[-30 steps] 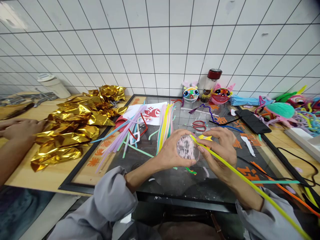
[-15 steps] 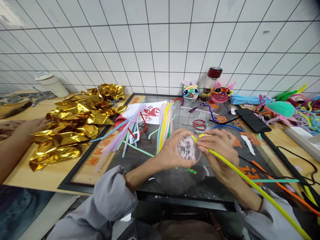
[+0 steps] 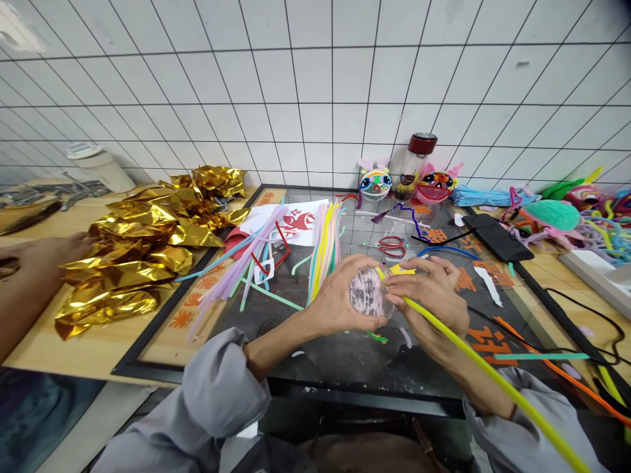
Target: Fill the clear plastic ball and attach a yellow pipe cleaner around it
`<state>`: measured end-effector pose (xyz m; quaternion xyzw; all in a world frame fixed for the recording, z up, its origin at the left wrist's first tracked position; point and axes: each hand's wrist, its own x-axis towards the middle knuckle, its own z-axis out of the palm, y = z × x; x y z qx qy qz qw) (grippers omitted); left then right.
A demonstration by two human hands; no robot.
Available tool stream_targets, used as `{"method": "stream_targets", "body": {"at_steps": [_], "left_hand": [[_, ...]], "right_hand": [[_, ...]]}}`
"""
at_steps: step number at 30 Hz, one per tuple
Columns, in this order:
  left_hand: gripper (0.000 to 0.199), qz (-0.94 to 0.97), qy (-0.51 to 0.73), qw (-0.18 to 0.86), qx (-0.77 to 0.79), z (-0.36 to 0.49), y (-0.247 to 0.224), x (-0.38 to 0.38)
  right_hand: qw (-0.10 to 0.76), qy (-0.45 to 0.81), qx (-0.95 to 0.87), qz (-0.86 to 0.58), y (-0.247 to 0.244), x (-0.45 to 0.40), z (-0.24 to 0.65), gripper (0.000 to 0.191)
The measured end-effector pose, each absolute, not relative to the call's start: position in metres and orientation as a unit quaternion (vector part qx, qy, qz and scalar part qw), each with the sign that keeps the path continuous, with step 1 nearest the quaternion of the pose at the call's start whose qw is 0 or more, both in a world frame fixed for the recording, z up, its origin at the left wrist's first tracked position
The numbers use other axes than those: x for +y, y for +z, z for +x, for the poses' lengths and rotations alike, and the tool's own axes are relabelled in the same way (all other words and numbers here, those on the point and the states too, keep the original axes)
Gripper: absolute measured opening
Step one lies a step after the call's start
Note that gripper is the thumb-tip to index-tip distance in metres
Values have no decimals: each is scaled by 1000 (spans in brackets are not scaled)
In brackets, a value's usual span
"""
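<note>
My left hand (image 3: 340,295) is wrapped round a clear plastic cup (image 3: 365,293) with pinkish-white smears on its surface. A long yellow pipe cleaner (image 3: 458,338) runs from the cup's right edge down to the lower right. My right hand (image 3: 434,289) pinches it against that edge, fingers closed. Just above those fingers lies a small yellow piece (image 3: 401,269). Red-handled scissors (image 3: 392,247) rest on the mat beyond my hands. Left of the cup are bundled pipe cleaners in yellow, white and green (image 3: 325,246) and in lilac (image 3: 231,279).
Crumpled gold foil (image 3: 133,243) lies at the left, with another person's hand (image 3: 64,253) beside it. Two decorated animal faces (image 3: 375,180) and a bottle (image 3: 414,167) stand against the tiled wall. A black phone (image 3: 497,235) and a black cable (image 3: 591,302) are at right.
My right hand and the yellow pipe cleaner have shifted slightly left along the cup's edge. The other person's hand at the left has moved a little. My left hand keeps its hold.
</note>
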<state>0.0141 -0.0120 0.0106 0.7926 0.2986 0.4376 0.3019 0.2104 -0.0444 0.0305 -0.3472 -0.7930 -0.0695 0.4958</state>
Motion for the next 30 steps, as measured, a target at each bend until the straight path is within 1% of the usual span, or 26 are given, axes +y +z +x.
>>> {"method": "stream_targets", "body": {"at_steps": [7,11,19,22,30], "left_hand": [[76,793,428,304,310,14,10,-13],[76,792,430,306,309,13,11,-14],[75,789,433,313,304,13,12,-14],[75,779,429,334,310,12,14,-15],[77,718,407,444,348,14,25,-21]], "right_hand": [[484,-63,-806,-334,32,-45,210,10],[493,-63,-799,-340,30,-45,211,7],[482,-67,-811,-325,28,-43,211,5],[498,-61,-800,-330,26,-43,209,4],[526,-43,-785,-323,26,-43,204,7]]}}
